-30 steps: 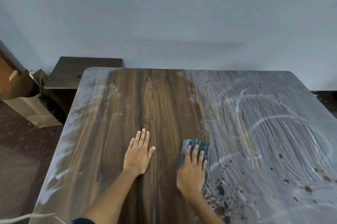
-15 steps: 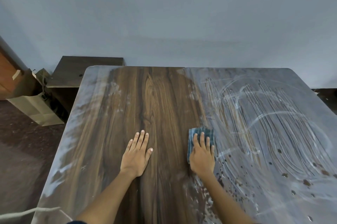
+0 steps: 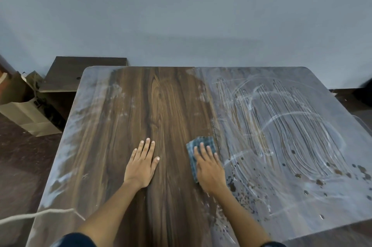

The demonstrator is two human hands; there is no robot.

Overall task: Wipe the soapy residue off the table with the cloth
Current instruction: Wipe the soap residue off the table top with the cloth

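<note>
A dark wood-grain table point(image 3: 165, 105) fills the view. Its right half carries whitish soapy residue point(image 3: 281, 126) in streaks and arcs, and a paler film runs along the left edge. The middle strip shows bare dark wood. A folded blue checked cloth point(image 3: 198, 144) lies at the border between the bare strip and the soapy half. My right hand point(image 3: 209, 168) presses flat on the cloth with straight fingers, covering its near part. My left hand point(image 3: 143, 164) rests flat on the bare wood to the left, fingers straight and holding nothing.
A grey wall stands right behind the table. A low dark cabinet point(image 3: 80, 73) and a brown paper bag point(image 3: 22, 109) sit on the floor at the back left. A white cord point(image 3: 40, 215) crosses the table's near left corner. Dark floor lies on both sides.
My right hand has pushed the cloth away from me and slightly rightward along the border of the soapy half. My left hand has stayed in place.
</note>
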